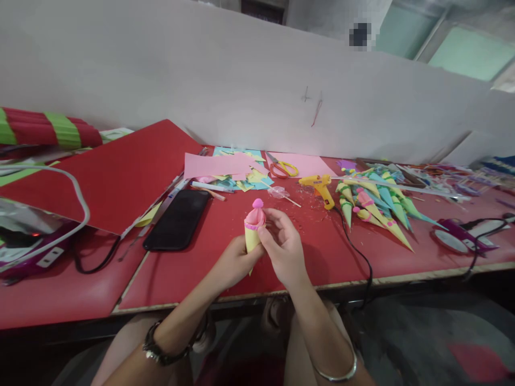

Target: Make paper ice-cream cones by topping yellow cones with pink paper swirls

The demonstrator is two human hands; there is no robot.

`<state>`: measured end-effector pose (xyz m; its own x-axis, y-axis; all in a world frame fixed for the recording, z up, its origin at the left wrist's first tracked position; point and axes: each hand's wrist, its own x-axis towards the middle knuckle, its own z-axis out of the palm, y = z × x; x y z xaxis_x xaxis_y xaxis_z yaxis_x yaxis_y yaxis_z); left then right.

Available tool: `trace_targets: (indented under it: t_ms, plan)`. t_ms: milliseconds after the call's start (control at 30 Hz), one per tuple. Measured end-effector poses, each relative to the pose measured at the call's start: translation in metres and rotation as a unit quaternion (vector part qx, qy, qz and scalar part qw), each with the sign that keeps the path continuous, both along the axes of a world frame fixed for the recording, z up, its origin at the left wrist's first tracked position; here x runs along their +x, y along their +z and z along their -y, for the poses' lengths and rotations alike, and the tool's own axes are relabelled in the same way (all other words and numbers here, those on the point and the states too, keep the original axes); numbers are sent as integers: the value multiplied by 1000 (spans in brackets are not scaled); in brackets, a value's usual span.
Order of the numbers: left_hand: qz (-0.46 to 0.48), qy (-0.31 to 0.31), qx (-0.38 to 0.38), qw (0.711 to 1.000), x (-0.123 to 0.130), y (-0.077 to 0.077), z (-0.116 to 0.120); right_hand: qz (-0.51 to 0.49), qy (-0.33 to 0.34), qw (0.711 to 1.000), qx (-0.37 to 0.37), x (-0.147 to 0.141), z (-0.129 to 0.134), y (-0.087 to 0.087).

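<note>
A yellow paper cone [251, 239] with a pink rim and a pink ball on top is held upright over the red table's front part. My left hand [237, 262] is closed around its lower body. On the right side of its rim, my right hand [282, 244] pinches the cone between thumb and fingers. The cone's tip shows just below my left hand. A wrapped lollipop [281, 193] lies behind my hands, with a yellow glue gun [321, 188] to the right of it.
A black phone [177, 221] lies left of my hands. Scissors [282, 167] rest on pink paper [309, 165] at the back. Finished-looking paper cones [382, 201] are piled at right, near a trailing black cable [356, 247]. A large red sheet [116, 171] leans at left.
</note>
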<state>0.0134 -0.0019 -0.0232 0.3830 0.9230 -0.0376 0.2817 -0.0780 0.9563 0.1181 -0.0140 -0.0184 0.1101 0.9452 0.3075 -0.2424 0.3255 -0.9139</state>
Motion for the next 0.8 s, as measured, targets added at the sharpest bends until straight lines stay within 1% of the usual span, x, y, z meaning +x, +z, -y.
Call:
trace_targets:
  t_ms: [300,500,600,667,700,800]
  plan:
    - [-7,-2,-2,1000,0,0,0,-12,-5,1000,-1,-1,0,0]
    - [26,9,25,999,1,5,2,-8,0,1000,13,-1,2,6]
    - [41,27,2,999,0,7,2,-4,1,1000,18,1,2,6]
    - [71,40,-16,997,-1,8,0,2,-13,1000,7,3,2,5]
    - [103,43,-25,993,-2,8,-2,7,-26,1000,-1,4,1,4]
    - [232,47,-57,970,-5,10,-7,34,-74,997,-11,5,0,2]
